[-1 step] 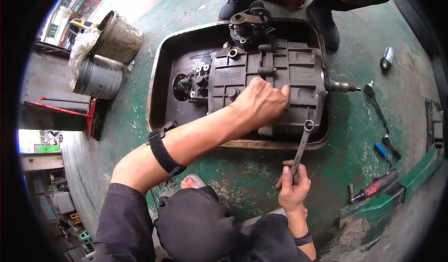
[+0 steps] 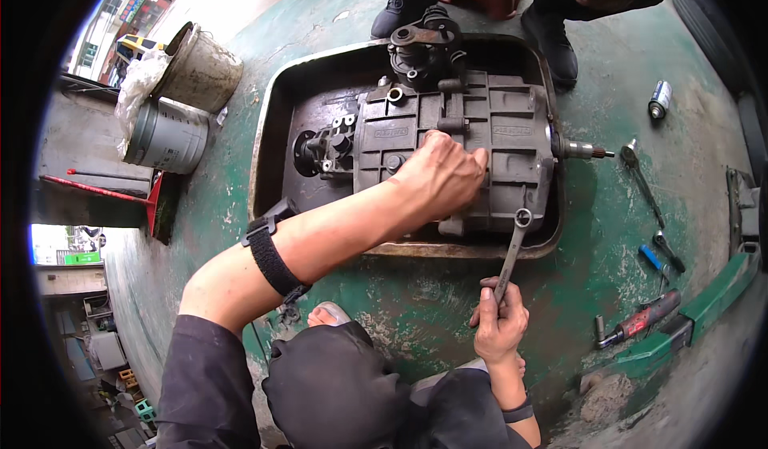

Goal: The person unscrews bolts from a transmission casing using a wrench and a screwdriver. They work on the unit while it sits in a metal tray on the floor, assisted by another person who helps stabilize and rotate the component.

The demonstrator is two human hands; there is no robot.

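Observation:
A dark grey metal gearbox (image 2: 509,106) lies in a rimmed oily tray (image 2: 304,110) on the floor in front of me. My left arm reaches across to it. My left hand (image 2: 445,173) is closed against the ribbed casing, its fingers curled down. Whatever those fingers grip, if anything, is hidden beneath the hand. Near the tray's front right corner, my right hand (image 2: 501,326) is wrapped round the lower part of a combination wrench (image 2: 510,258). The wrench's ring end points up and away from me, overlapping the casing's near right edge in this view.
A splined shaft (image 2: 588,151) sticks out over the tray's right rim. To the right lie a ratchet (image 2: 640,178), a spray can (image 2: 660,99), a red-and-black power ratchet (image 2: 650,314) and a green metal beam (image 2: 714,298). Buckets (image 2: 170,133) stand left. Another person's shoes (image 2: 554,49) are beyond the tray.
The view has shifted slightly. My left hand and the wrench in my right hand have moved a little to the left; both grips look the same.

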